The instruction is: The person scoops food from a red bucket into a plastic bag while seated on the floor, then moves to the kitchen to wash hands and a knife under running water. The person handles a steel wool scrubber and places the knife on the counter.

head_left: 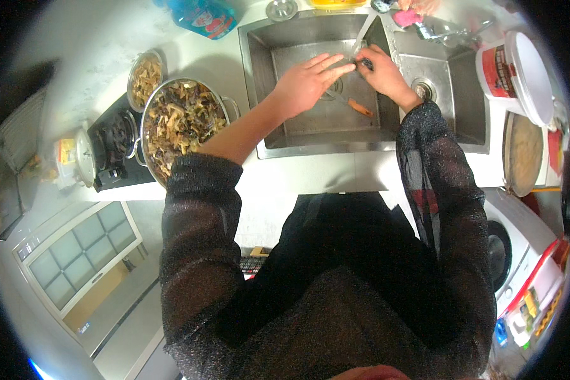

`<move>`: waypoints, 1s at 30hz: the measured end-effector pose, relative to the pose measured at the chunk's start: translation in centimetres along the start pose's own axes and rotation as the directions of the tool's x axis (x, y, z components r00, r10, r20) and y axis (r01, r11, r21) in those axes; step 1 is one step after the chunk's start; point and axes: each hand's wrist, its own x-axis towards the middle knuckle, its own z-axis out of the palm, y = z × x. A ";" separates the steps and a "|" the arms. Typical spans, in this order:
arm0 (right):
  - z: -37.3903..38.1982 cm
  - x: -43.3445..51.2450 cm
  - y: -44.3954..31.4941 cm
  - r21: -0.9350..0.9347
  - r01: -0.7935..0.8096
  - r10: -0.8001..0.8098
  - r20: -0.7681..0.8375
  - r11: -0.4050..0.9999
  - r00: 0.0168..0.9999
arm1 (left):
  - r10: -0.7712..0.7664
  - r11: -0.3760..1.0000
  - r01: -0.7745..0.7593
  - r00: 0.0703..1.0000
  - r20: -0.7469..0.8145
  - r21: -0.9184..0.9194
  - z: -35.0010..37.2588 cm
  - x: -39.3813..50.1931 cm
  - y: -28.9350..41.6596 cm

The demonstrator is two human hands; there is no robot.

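Note:
Both of my hands are over the large basin of a stainless steel sink (pixel 323 135), close to the faucet (pixel 365 32). My left hand (pixel 308 81) is stretched flat, its fingertips reaching towards the right hand; nothing shows in it. The fingers of my right hand (pixel 377 71) are curled around something small and dark that I cannot make out. Below them, on the basin floor by the drain (pixel 333 89), lies a knife or peeler with an orange handle (pixel 360 108). Left of the sink stands a large metal pot (pixel 222 100) full of cut, dark and pale mushroom-like pieces.
A smaller bowl of pale pieces (pixel 147 78) and a black gas stove (pixel 114 142) are at the left. A blue bottle (pixel 204 19) stands behind. Right of the small basin (pixel 437 71) are a white bucket (pixel 532 78) and a round board (pixel 523 154).

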 end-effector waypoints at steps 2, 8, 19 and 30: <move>-0.5 0.4 -0.1 -0.014 -0.203 0.202 -0.043 0.979 0.978 | -0.020 0.999 0.021 0.999 -0.035 0.030 -0.3 0.0 0.5; 1.3 -0.5 -2.8 0.821 -0.458 0.407 0.310 0.341 0.859 | -0.834 0.040 0.395 0.519 0.187 -0.918 3.3 3.6 4.6; -1.0 -3.4 -2.3 0.862 -0.305 0.258 0.427 -0.405 0.866 | -0.835 -0.518 -0.206 0.333 0.438 -0.830 4.1 3.9 2.9; 2.0 -2.6 -6.7 0.902 -0.430 0.316 0.396 0.043 0.862 | -0.966 -0.125 0.339 0.172 0.192 -0.932 7.4 7.9 3.9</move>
